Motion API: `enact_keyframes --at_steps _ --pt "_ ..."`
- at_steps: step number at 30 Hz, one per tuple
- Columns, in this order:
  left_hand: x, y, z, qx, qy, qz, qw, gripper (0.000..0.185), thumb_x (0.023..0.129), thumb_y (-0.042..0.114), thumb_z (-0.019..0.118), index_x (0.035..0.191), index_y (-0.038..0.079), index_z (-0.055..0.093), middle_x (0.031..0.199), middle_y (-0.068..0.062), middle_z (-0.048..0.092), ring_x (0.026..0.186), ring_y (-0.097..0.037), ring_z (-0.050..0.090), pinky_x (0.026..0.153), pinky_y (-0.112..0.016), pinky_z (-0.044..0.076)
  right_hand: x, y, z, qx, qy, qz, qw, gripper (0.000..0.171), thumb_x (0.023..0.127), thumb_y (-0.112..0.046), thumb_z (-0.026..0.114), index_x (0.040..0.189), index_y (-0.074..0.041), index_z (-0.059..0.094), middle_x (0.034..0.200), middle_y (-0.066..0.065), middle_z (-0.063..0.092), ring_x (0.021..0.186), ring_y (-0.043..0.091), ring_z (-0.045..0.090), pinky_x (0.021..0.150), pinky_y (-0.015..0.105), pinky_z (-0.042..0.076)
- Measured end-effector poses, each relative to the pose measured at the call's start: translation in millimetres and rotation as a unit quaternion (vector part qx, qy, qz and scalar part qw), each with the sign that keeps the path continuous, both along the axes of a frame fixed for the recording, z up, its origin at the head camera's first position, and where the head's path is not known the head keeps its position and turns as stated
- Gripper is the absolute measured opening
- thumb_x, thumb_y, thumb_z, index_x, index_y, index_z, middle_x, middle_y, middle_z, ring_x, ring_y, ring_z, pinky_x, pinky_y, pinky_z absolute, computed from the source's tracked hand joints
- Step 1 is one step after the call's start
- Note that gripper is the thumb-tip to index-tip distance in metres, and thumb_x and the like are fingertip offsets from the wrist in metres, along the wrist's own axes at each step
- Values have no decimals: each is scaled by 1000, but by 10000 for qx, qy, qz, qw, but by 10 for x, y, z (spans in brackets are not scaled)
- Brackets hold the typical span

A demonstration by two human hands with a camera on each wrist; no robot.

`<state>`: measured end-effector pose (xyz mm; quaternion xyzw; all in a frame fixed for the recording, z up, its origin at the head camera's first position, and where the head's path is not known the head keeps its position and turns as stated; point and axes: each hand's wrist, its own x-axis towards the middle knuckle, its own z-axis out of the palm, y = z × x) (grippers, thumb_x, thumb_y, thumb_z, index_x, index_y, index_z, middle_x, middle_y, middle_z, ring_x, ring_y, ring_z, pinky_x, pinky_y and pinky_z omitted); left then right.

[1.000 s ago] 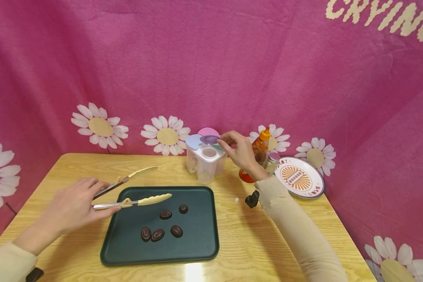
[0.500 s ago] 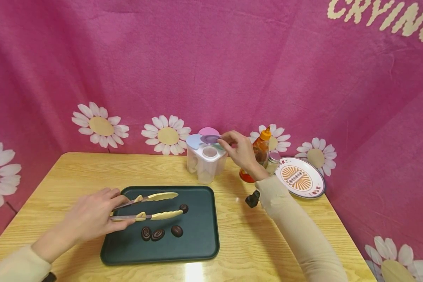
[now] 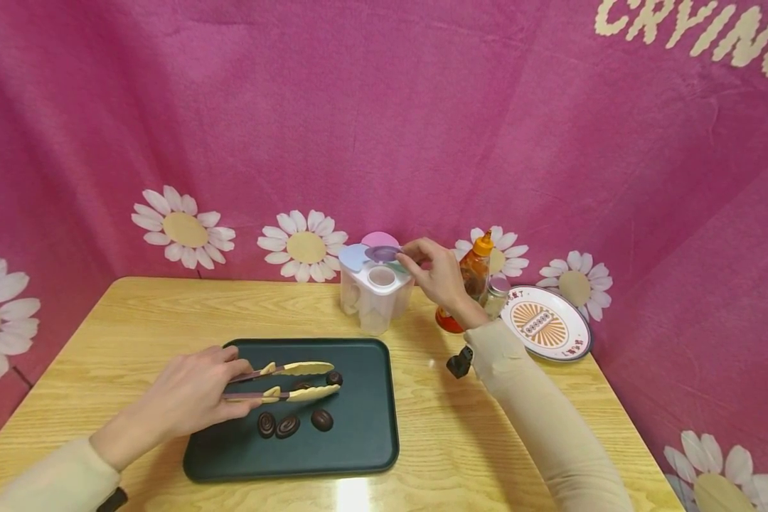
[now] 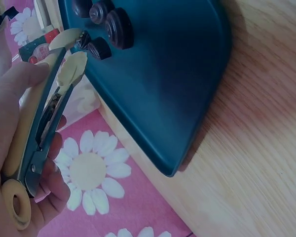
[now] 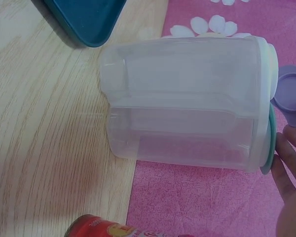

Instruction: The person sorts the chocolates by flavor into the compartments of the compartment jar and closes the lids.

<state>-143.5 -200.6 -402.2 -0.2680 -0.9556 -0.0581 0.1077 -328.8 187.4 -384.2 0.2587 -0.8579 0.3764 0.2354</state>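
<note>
One tongs (image 3: 288,382), tips pointing right

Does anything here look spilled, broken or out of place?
Nothing stands out. The chocolates lie loose on the dark tray, none off it. The left hand holds the tongs over them, the right hand holds up a purple lid flap on the upright clear container. No spill shows.

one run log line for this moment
left hand: grips cream-tipped metal tongs over dark green tray | right hand: holds purple flip lid on clear plastic container
</note>
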Motion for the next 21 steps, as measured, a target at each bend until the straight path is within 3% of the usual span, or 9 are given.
enact_keyframes --at_steps 8,21 --pt "-25 67 -27 58 134 -186 9997 36 76 49 90 95 20 82 72 9 53 62 -3 39 49 -19 30 9 -1 -1 -12 -25 -29 10000 16 97 -18 76 107 -5 75 99 13 80 88 26 76 79 38 62" --pt "-62 151 -60 10 22 -289 9996 37 76 45 91 98 17 82 76 7 58 64 -5 42 50 -18 34 14 -9 0 -21 -98 -24 9999 16 98 -18 76 107 -5 75 99 13 80 87 25 75 79 37 62"
